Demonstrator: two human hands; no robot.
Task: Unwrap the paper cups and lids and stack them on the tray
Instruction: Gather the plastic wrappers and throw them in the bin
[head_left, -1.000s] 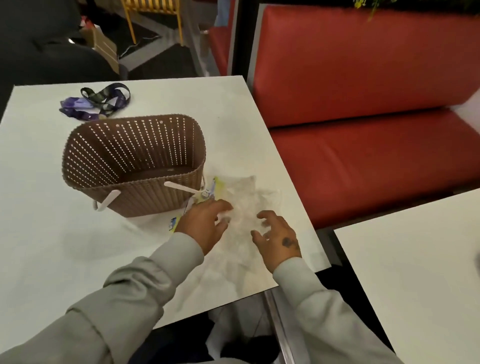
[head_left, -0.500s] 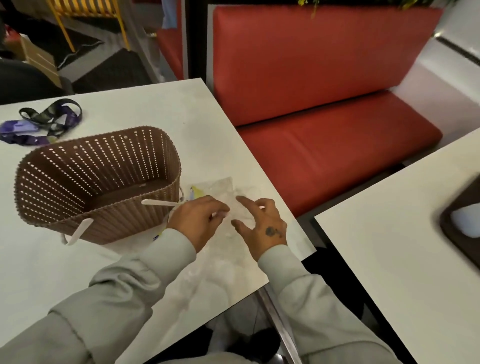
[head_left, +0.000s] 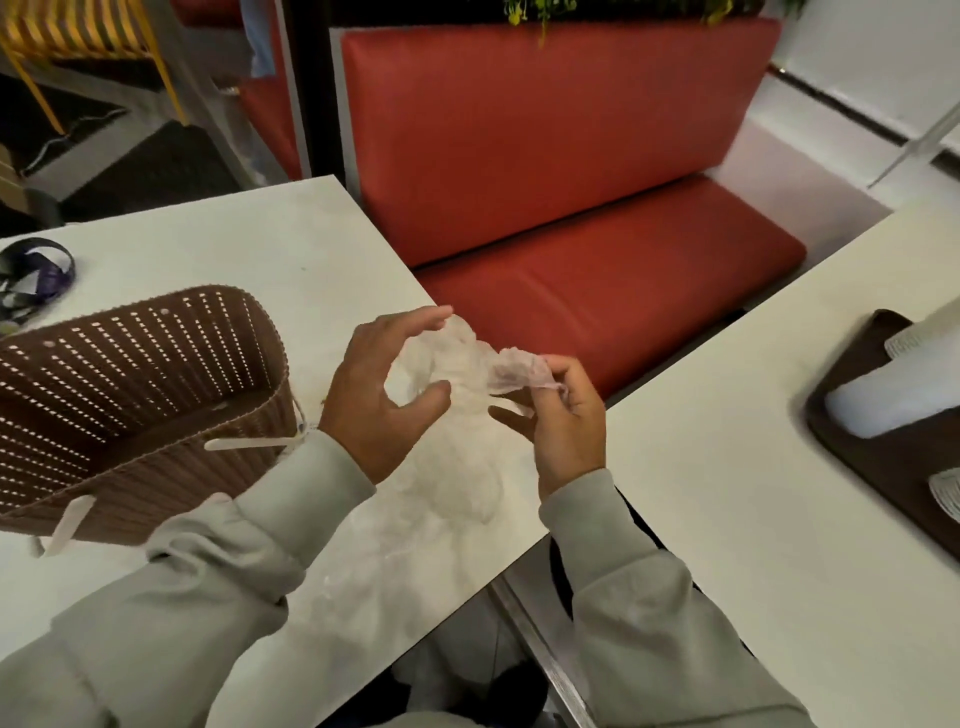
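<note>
A crumpled clear plastic wrapper (head_left: 457, 358) hangs above the corner of the white table (head_left: 260, 249), held between both hands. My left hand (head_left: 379, 400) curls its fingers and thumb round the wrapper's left side. My right hand (head_left: 566, 415) pinches the wrapper's right end. More clear plastic film (head_left: 441, 493) lies flat on the table under the hands. On a second white table (head_left: 727, 493) at the right stands a dark brown tray (head_left: 883, 457). A white stack of cups (head_left: 893, 400) lies on its side on the tray, and a white ribbed piece (head_left: 948, 493) is cut off by the frame edge.
A brown perforated basket (head_left: 130, 395) with white handles stands just left of my left hand. A dark lanyard (head_left: 36, 270) lies at the table's far left. A red bench seat (head_left: 597, 280) fills the space behind, with a gap between the two tables.
Both hands have lifted the wrapper off the table and bunched it up between them. The view has swung right, and the tray with cups has come into sight.
</note>
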